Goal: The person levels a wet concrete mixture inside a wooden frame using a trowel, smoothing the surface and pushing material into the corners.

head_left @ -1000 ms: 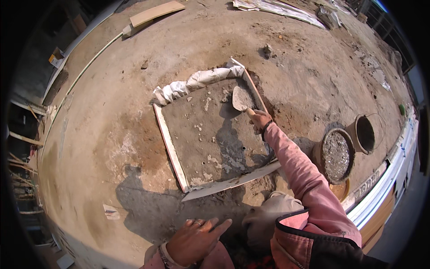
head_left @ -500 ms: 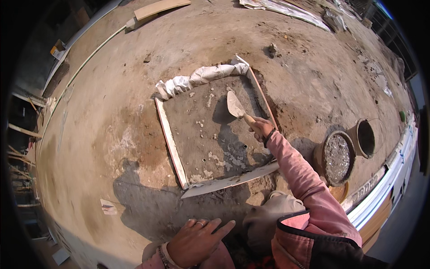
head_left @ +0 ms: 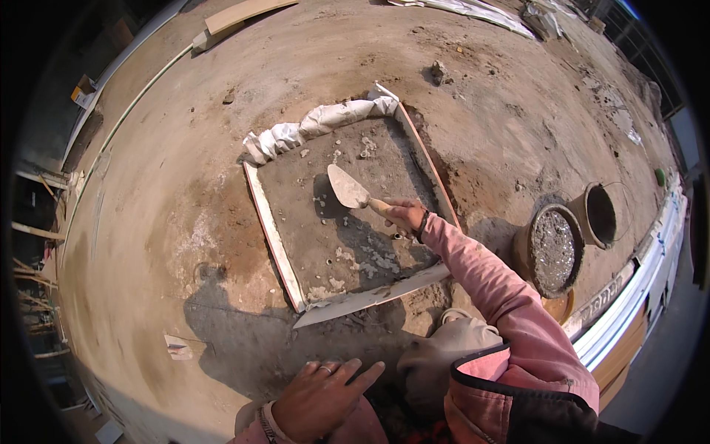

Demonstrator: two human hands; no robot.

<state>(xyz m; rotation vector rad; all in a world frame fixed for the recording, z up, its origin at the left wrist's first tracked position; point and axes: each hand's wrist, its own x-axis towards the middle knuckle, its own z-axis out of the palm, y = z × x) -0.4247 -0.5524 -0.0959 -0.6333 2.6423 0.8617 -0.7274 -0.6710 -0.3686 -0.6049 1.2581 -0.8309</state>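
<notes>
My right hand [head_left: 404, 214] is closed round the wooden handle of a trowel [head_left: 347, 188]. Its pale metal blade points up and left over the rough grey mortar bed [head_left: 355, 240], with its shadow beside it. Whether the blade touches the mortar I cannot tell. Around the bed runs a square frame: pale boards [head_left: 274, 229] on the left and near sides, a reddish-edged board [head_left: 429, 163] on the right, crumpled white sheeting [head_left: 318, 124] along the far side. Near the lower edge, my left hand [head_left: 325, 398] holds nothing, fingers apart, low in front of my body.
Right of the frame stand a bucket [head_left: 526, 255] of wet grey mix and a darker bucket [head_left: 596, 214] with a wire handle. White lengths of material [head_left: 629, 303] lie along the right edge. A stone [head_left: 438, 72] and a board [head_left: 248, 16] lie farther off.
The trowel in my right hand has moved left and slightly down across the mortar bed, its blade now pointing more to the left. My left hand stays nearly in place.
</notes>
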